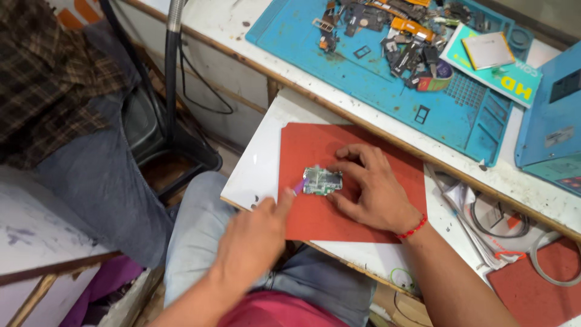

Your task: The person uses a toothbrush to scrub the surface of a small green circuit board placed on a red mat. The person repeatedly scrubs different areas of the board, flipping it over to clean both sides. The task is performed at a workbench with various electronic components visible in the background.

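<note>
A small green circuit board lies on a red mat, which rests on a white board over my lap. My right hand, a red thread band at its wrist, rests on the mat and pins the board's right side between thumb and fingers. My left hand comes in from the lower left. It pinches a small purple-tipped tool whose tip touches the board's left edge.
On the white workbench behind lies a blue repair mat strewn with several phone parts. A teal booklet and a blue box stand at right, with cables below them. Another person in a plaid shirt and jeans sits at left.
</note>
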